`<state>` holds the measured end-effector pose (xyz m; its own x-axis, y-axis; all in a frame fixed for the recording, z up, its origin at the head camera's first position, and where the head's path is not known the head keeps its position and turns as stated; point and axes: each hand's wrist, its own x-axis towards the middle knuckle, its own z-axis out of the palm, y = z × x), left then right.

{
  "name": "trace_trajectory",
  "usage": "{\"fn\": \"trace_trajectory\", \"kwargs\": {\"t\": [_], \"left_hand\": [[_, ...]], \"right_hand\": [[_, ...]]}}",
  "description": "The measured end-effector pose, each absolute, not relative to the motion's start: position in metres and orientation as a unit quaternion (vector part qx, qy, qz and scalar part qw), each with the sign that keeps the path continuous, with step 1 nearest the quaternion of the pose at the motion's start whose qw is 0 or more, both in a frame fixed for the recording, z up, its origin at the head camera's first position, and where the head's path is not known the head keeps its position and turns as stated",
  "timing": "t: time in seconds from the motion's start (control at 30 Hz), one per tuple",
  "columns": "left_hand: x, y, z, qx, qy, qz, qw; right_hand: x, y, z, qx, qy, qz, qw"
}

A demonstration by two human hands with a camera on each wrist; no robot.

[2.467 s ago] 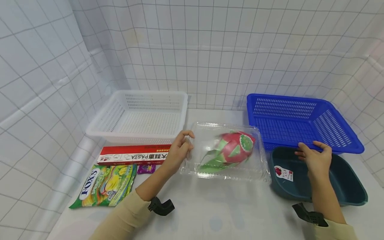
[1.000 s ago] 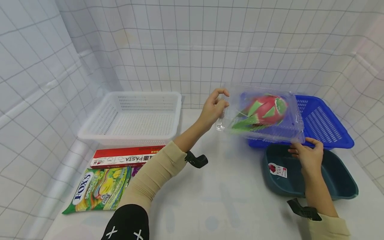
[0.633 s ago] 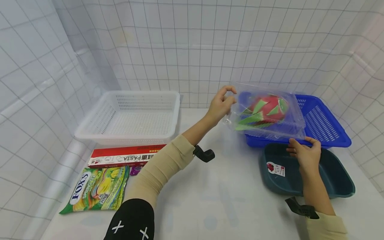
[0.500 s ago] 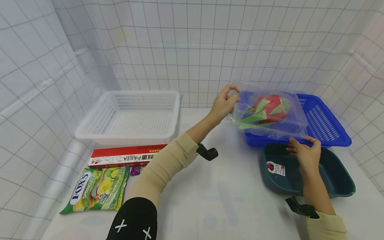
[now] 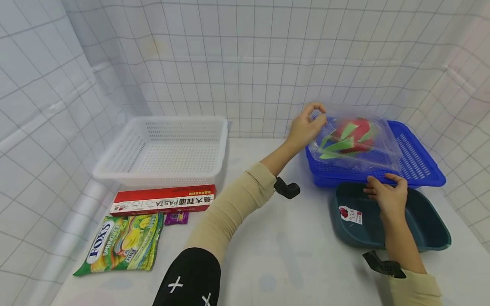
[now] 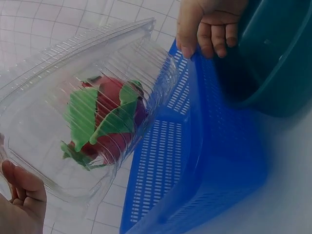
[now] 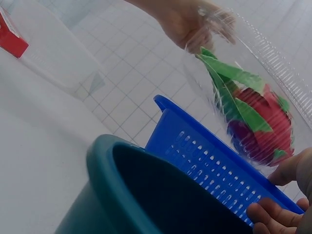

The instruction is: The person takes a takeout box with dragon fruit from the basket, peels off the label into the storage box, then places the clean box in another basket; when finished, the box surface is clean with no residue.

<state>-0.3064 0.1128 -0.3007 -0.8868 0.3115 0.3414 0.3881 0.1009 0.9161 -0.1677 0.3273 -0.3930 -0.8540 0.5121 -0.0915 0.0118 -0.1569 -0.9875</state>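
A clear plastic clamshell box [image 5: 384, 159] hangs tilted over the blue basket [image 5: 425, 168]. Inside the box lies a red and green dragon fruit [image 5: 356, 136]. My left hand [image 5: 306, 127] pinches the box at its left edge, with thumb and fingers showing there in the left wrist view. My right hand [image 5: 390, 199] grips the basket's near rim, thumb on one side and fingers on the other in the right wrist view. That hand reaches across a dark green basin [image 5: 360, 233] with a small label inside. In the left wrist view the box's lower side is close above the basket [image 6: 204, 161].
A white basket [image 5: 183, 157] stands at the back left. In front of it lie a red and white pasta box [image 5: 164, 199], a small purple packet [image 5: 177, 218] and a green and yellow Fox's bag [image 5: 126, 244]. A white gridded curtain [image 5: 249, 63] closes off the back.
My left hand has carried the clamshell box with the dragon fruit from mid-table rightward and back, over the blue basket. The right hand stays at the basket's near rim.
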Motion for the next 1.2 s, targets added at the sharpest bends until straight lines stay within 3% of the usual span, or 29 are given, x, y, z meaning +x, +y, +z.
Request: {"fn": "trace_trajectory", "kwargs": {"t": [0.47,0.83,1.2], "left_hand": [[-0.306,0.148,-0.307,-0.242,-0.795,-0.555,0.044],[-0.314,0.147,-0.323,-0.246,-0.829,-0.497,0.071],[-0.312,0.154,-0.334,-0.225,-0.841,-0.491,0.039]], "right_hand": [[-0.171,0.327,-0.393,-0.226,-0.629,0.722,0.178],[-0.169,0.324,-0.395,-0.222,-0.643,0.710,0.183],[-0.172,0.325,-0.394,-0.233,-0.636,0.714,0.176]]}}
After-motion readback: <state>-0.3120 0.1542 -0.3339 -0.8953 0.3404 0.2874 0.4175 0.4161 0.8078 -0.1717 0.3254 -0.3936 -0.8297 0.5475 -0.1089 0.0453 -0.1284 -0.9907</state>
